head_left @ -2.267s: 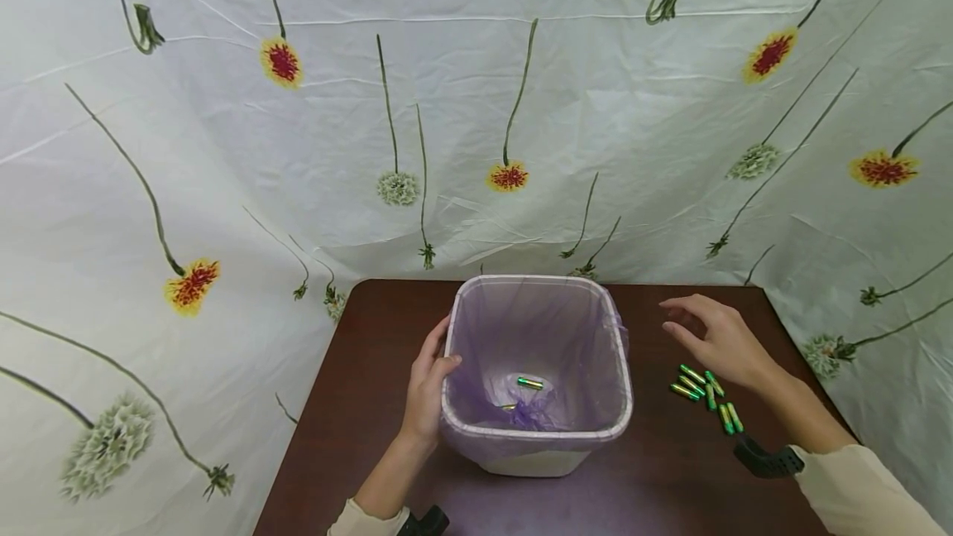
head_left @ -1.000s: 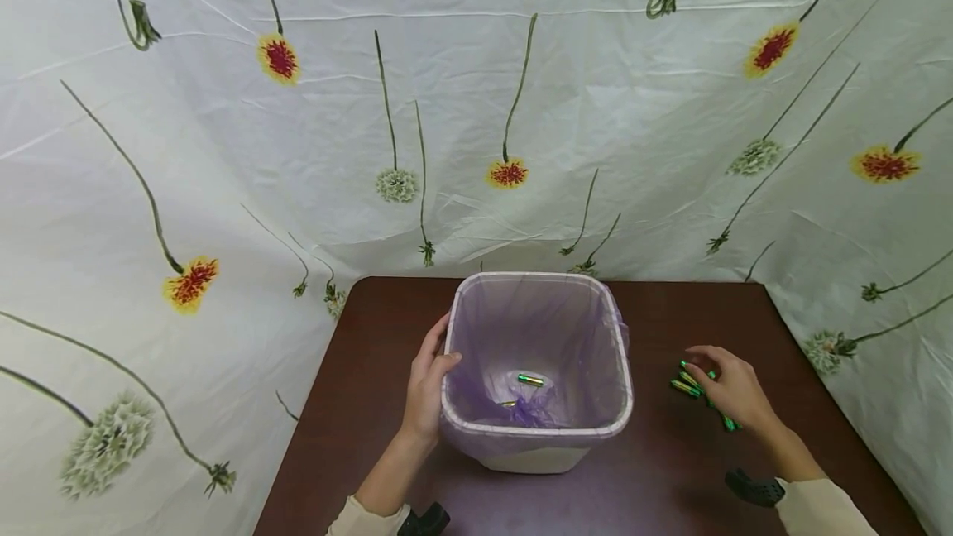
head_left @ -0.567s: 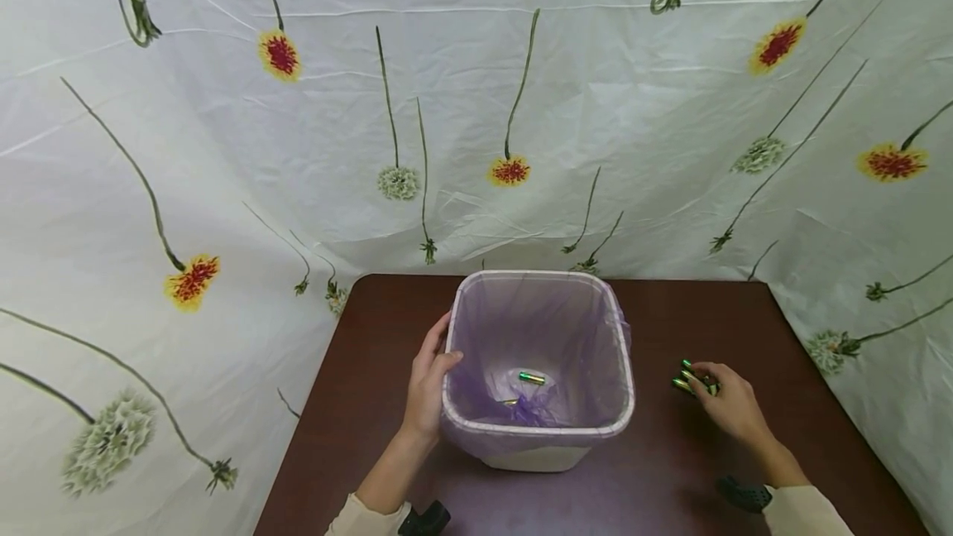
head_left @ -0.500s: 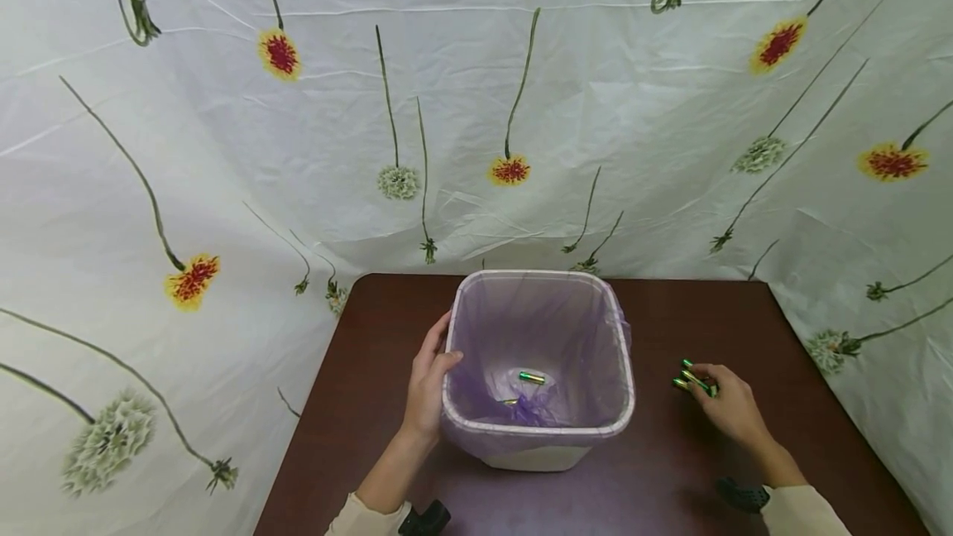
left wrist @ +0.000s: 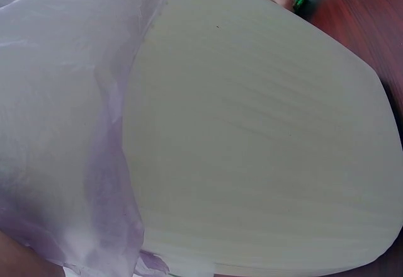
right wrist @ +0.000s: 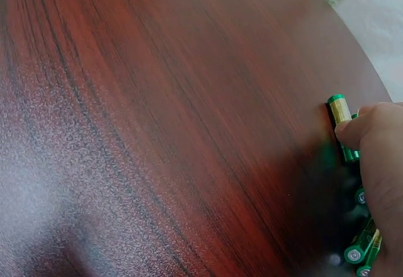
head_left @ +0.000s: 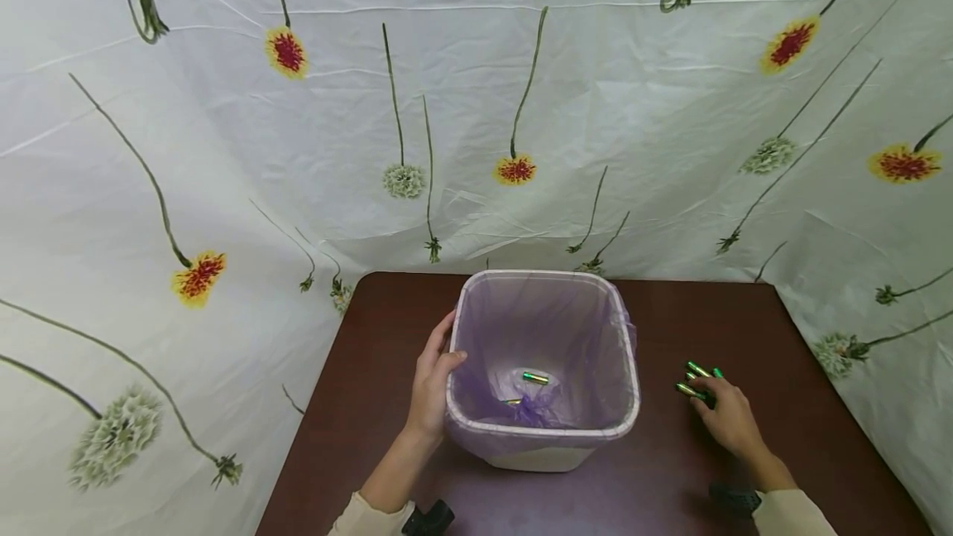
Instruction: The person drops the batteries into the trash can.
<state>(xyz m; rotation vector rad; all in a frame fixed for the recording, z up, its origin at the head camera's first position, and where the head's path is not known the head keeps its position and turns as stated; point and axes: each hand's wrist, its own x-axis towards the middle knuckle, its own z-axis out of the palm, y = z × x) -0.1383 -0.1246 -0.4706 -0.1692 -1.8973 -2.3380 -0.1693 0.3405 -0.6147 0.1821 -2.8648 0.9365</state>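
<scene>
A pale trash bin [head_left: 547, 460] with a thin purple liner [head_left: 536, 413] stands on the table, its mouth tipped toward me. My left hand [head_left: 429, 387] grips its left side, thumb over the rim and fingers along the outside. Inside lie a green-and-gold battery [head_left: 535, 378] and, partly under the bunched liner, another battery [head_left: 512, 402]. To the bin's right, my right hand [head_left: 728, 418] is low over several more batteries [head_left: 691, 391]. In the right wrist view the thumb tip touches a battery [right wrist: 340, 110]; the other fingers are mostly hidden, so I cannot tell whether it pinches one.
The dark red-brown table [head_left: 395, 304] has a rounded corner at back left. White flower-print cloth [head_left: 447, 131] hangs behind and along both sides. In the right wrist view, more batteries [right wrist: 354, 254] lie below the hand, close to the wrist.
My right hand has come down and toward me from beside the bin onto the battery pile, and the batteries there have shifted and bunched. The left hand and the bin stay put.
</scene>
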